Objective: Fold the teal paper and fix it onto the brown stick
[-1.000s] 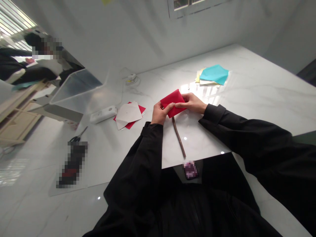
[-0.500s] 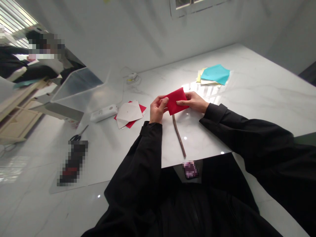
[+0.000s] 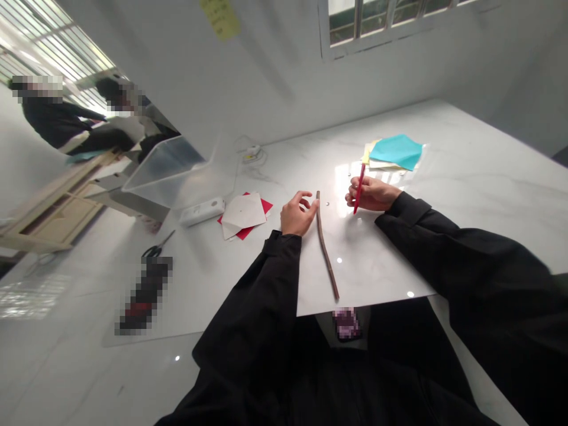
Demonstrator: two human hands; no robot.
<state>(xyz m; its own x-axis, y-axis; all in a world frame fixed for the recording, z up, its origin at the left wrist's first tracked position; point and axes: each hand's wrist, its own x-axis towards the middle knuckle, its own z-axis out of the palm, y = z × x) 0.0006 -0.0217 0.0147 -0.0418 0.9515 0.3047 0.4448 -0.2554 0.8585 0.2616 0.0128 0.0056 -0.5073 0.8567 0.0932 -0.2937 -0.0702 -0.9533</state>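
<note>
Right fingers (image 3: pixel 350 193) tight on the edge-on red paper (image 3: pixel 360 188), left fingers (image 3: pixel 303 194) apart, brown stick (image 3: pixel 325 251) just beside.

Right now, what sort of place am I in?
Probably an indoor craft workspace, though it could be an office: scissors, a turquoise sheet and a thin brown stick lie on a marble-patterned table.

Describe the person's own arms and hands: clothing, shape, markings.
The left sleeve and right sleeve are loose, plain black and long, reaching the wrists, each with a strap-like tab near its end. The left hand and right hand are bare; no gloves or watch show.
</note>
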